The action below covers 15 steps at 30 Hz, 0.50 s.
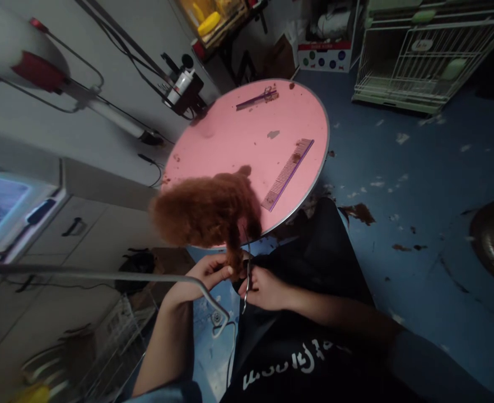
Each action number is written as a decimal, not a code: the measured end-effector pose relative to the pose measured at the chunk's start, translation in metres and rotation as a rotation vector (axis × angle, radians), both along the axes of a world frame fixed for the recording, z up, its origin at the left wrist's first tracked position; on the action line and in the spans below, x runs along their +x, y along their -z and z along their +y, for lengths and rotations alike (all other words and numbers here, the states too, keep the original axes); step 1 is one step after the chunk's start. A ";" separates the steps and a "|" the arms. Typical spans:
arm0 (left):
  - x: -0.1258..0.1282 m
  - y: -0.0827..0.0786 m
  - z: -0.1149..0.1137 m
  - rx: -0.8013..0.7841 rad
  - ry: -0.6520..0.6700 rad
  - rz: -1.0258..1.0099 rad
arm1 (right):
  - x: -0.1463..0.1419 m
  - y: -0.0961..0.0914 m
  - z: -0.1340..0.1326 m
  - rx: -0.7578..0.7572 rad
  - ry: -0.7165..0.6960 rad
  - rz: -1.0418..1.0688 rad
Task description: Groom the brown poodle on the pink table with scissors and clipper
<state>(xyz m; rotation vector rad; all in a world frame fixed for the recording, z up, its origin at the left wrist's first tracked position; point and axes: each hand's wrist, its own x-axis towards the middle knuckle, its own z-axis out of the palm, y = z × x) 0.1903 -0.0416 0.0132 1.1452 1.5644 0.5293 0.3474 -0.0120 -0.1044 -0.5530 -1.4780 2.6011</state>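
Note:
A fluffy reddish-brown dog (200,210) is on the round pink table (225,134), at its near edge. One of its legs (233,254) reaches over the rim toward me, and my left hand (209,274) grips it near the paw. My right hand (266,288) holds a pair of scissors (248,268), their blades pointing up beside the leg. The fur and fingers hide part of the grip. To the dog's right lies a wide purple-backed comb (289,174) with tufts of fur in it.
At the table's far side lie a second comb (251,102) and another pair of scissors (269,94). A grey metal bar (146,275) crosses in front of my left forearm. A wire cage (427,61) stands back right. Fur clumps (358,214) litter the blue floor.

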 end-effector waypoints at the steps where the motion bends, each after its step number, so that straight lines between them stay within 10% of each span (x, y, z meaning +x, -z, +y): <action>1: -0.001 0.000 0.000 -0.001 0.007 0.002 | 0.001 -0.003 -0.005 -0.123 -0.027 0.019; 15: -0.013 0.005 -0.006 -0.006 0.034 0.187 | 0.003 -0.059 0.001 -0.635 -0.077 0.081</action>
